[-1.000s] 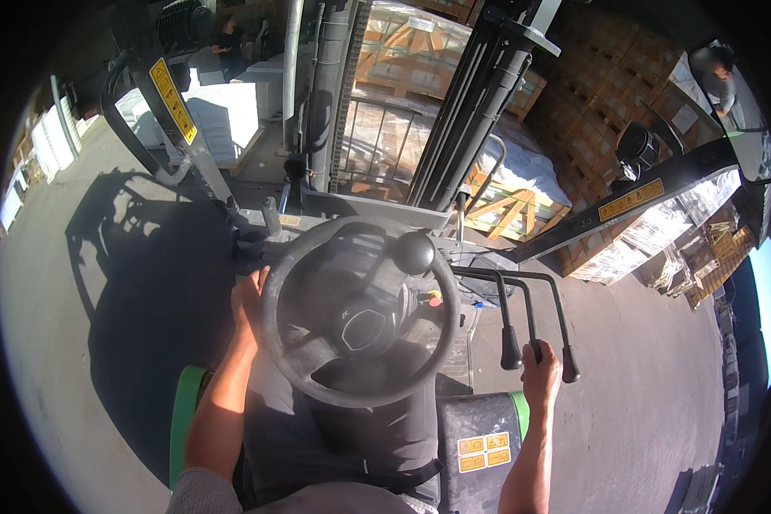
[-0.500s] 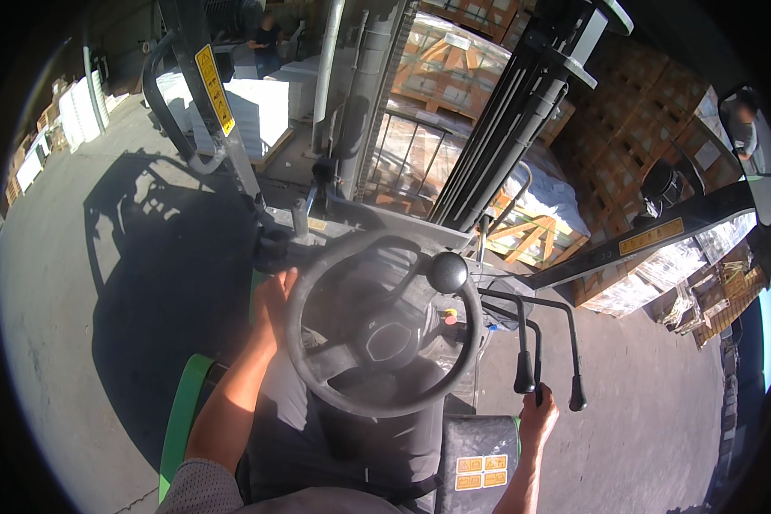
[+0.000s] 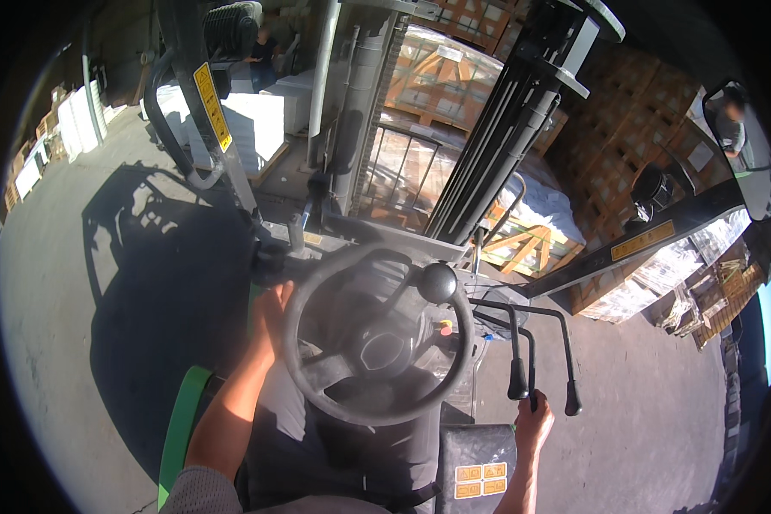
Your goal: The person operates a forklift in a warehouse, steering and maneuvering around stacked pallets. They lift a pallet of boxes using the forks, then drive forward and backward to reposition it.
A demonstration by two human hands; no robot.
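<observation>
I sit at the controls of a forklift, with the black steering wheel [image 3: 377, 416] in front of me. My right hand [image 3: 534, 423] is closed round the black knob of a control lever [image 3: 533, 360], the middle one of three bent levers to the right of the wheel. The two other lever knobs, the left knob [image 3: 518, 381] and the right knob [image 3: 573, 399], stand free beside it. My left hand [image 3: 271, 321] rests just outside the wheel's left rim near my knee, its fingers pointing forward and apparently holding nothing. A round spinner knob [image 3: 437, 282] sits on the wheel's upper right.
Ahead rises the forklift mast [image 3: 499, 137], and past it stand stacked wooden crates [image 3: 444, 81]. White stacked goods [image 3: 253, 124] stand ahead left, with a person [image 3: 265, 56] behind them. A mirror [image 3: 741, 141] hangs on the right. Wrapped pallets [image 3: 630, 287] stand at the right.
The whole picture has shifted slightly, the wheel and levers sitting a little further left and lower. Both hands keep their places.
</observation>
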